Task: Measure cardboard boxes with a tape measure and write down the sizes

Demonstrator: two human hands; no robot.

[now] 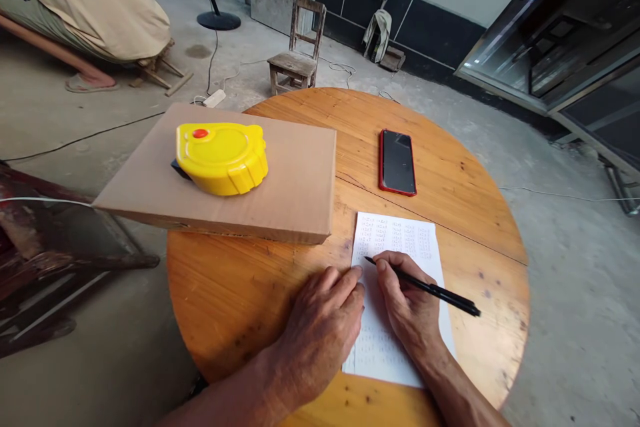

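Note:
A black pen [444, 293] is pinched in my right hand [413, 303], its tip touching a white sheet of paper [395, 363] near the left side. Columns of small handwritten figures run across the paper's upper part, and fainter writing shows lower down. My left hand [325, 327] rests palm down along the sheet's left edge, fingers bent a little and lying side by side, fingertips on the paper. It grips nothing. Part of the paper is hidden under my right hand.
Beneath the paper is a round wooden table [240, 293]. A cardboard box [300, 173] lies at the left with a yellow tape measure [220, 157] on it. A red-cased phone [397, 162] lies beyond the paper. A small wooden chair [295, 63] stands behind the table.

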